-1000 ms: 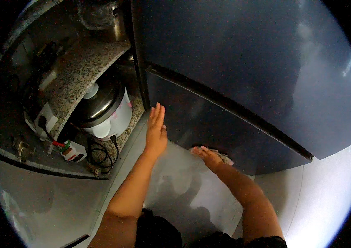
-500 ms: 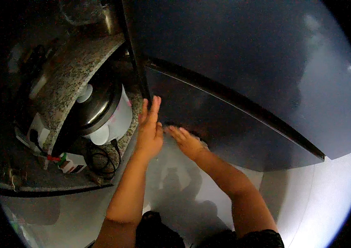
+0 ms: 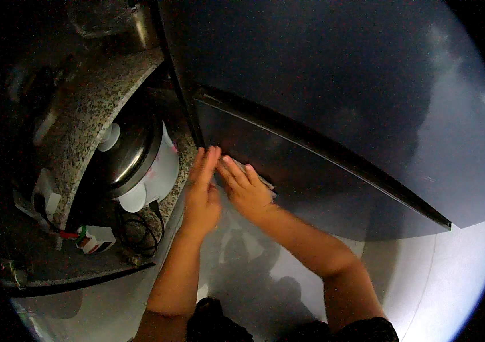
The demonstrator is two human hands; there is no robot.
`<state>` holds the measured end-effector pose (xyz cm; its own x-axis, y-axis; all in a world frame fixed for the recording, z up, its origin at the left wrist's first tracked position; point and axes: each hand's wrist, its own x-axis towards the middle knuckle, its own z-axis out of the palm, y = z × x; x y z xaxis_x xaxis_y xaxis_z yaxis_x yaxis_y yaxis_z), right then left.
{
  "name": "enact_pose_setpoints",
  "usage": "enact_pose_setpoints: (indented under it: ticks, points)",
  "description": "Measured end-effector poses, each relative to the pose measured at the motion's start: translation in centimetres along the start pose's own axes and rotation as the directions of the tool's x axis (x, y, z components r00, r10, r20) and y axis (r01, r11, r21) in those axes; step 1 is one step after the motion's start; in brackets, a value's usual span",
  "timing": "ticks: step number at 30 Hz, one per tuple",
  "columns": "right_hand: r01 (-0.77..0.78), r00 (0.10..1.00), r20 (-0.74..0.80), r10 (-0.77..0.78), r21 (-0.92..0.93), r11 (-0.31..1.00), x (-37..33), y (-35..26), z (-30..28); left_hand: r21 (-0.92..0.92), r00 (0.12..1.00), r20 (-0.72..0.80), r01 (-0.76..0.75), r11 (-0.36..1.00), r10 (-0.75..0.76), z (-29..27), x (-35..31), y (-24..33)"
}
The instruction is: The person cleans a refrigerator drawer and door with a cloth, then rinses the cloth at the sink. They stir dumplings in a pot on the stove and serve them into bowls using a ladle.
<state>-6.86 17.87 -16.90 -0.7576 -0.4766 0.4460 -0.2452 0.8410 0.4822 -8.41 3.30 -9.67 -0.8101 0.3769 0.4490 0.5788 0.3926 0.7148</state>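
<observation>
My left hand (image 3: 201, 191) is upright, fingers stretched out, at the left edge of a dark refrigerator's lower door (image 3: 311, 188). My right hand (image 3: 248, 191) lies flat with fingers outstretched against the same door, close beside the left. A small greyish edge, perhaps of a cloth (image 3: 266, 183), shows past its fingers; most of it is hidden under the hand. The refrigerator's upper door (image 3: 322, 68) rises beyond a slanting dark gap (image 3: 322, 151).
To the left, a white rice cooker (image 3: 160, 171) with a shiny lid stands on a speckled stone shelf, under another stone slab (image 3: 102, 97). A coiled black cord (image 3: 140, 239) and a small white box (image 3: 95, 239) lie before it. Pale floor (image 3: 237, 273) spreads below.
My right hand has shifted left and slightly up along the door, closer to my left hand. My left hand has come slightly lower. The view has shifted slightly.
</observation>
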Motion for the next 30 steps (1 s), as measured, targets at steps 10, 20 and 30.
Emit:
enact_pose_setpoints:
  ticks: [10,20,30]
  points:
    - [0.57,0.701,0.493,-0.515,0.045,0.82,-5.1,-3.5,7.9,-0.435,0.875,-0.314,0.212,0.875,-0.368,-0.8,-1.1,0.2]
    - [-0.031,0.965,-0.258,0.048,0.071,0.997,9.3,7.4,-11.0,-0.647,0.795,-0.38,0.136,0.75,-0.472,0.3,-1.0,-0.4]
    - [0.338,0.871,0.336,-0.358,0.121,0.934,-8.5,6.8,-4.4,-0.48,0.871,-0.259,0.26,0.838,-0.418,1.3,-1.8,2.7]
